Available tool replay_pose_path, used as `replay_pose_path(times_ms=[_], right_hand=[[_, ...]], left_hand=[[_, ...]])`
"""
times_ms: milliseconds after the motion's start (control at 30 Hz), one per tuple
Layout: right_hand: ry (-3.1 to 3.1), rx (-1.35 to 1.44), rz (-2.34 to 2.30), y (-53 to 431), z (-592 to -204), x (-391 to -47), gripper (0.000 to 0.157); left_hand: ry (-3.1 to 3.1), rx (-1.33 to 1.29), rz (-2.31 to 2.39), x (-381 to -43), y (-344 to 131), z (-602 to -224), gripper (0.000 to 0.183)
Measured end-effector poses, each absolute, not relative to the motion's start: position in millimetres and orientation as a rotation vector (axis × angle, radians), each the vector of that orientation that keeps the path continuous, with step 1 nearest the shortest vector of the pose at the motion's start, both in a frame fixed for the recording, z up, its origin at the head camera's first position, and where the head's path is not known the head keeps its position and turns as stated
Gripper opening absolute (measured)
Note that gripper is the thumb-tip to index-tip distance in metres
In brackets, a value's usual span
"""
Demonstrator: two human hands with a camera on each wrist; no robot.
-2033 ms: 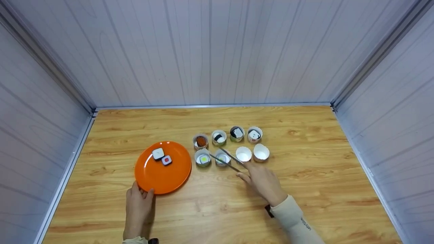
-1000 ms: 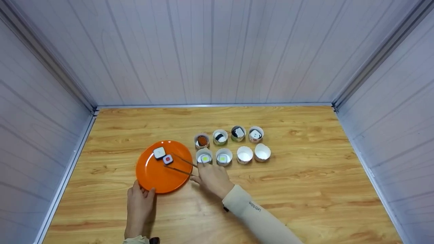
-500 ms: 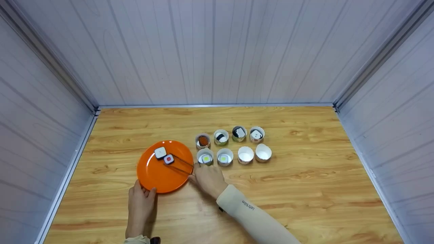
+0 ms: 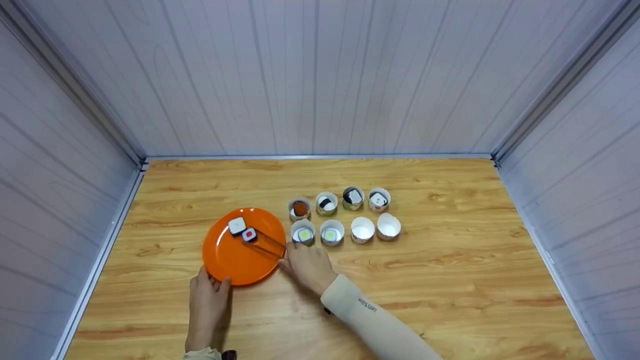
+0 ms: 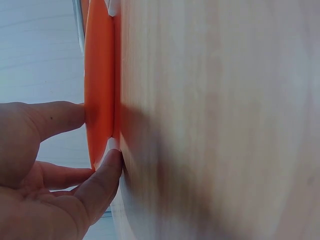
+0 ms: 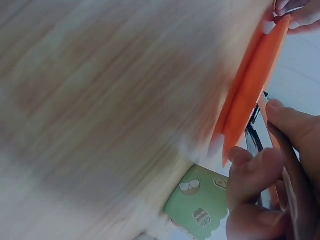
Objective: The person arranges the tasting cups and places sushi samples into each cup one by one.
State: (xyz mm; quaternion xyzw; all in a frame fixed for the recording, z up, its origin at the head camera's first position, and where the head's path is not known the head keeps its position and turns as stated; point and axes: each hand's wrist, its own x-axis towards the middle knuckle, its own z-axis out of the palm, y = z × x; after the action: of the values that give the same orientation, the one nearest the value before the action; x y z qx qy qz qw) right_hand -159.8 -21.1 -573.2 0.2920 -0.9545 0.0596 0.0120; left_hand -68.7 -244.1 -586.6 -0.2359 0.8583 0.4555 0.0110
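Observation:
An orange plate [image 4: 240,265] lies at the left of the table, and my left hand [image 4: 207,300] pinches its near rim, as the left wrist view also shows. On it sit a larger white-topped toy sushi piece [image 4: 237,225] and a smaller toy sushi roll [image 4: 249,234] with a red centre, side by side. My right hand [image 4: 309,265] grips metal tongs [image 4: 269,250] reaching in from the right. Their tips stand on either side of the smaller roll, right at its edges. In the right wrist view, fingers and thumb wrap the tongs, with the plate beyond.
Two rows of paper cups stand right of the plate. The back row bears sushi pieces, including a brown-topped one [image 4: 300,208]. In front, two cups hold green-centred pieces [image 4: 330,234]; two white cups [image 4: 362,229] show bare insides. Panels [image 4: 315,80] wall the table [image 4: 450,280].
My right hand has swung left from over the cups to the plate, and the tongs' tips have drawn in around the smaller roll. My left hand keeps its hold on the rim.

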Motion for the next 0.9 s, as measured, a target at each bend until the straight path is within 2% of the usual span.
replay_pose_path(times_ms=[233, 400, 567, 900], right_hand=[[-2.978, 0.894, 0.317, -8.5, -566.7, -156.7, 0.038], [-2.893, 0.936, 0.38, 10.5, -559.2, -152.9, 0.033], [-2.86, 0.947, 0.437, 38.7, -548.5, -146.9, 0.035], [-2.832, 0.794, 0.464, 105.3, -533.4, -134.7, 0.036]], left_hand=[[2.634, -0.797, 1.387, -69.0, -244.0, -584.6, 0.066], [2.703, -0.715, 1.417, -65.8, -245.2, -586.1, 0.064], [2.738, -0.638, 1.453, -62.6, -246.4, -587.6, 0.064], [2.644, -0.724, 1.403, -66.7, -246.8, -585.7, 0.065]])
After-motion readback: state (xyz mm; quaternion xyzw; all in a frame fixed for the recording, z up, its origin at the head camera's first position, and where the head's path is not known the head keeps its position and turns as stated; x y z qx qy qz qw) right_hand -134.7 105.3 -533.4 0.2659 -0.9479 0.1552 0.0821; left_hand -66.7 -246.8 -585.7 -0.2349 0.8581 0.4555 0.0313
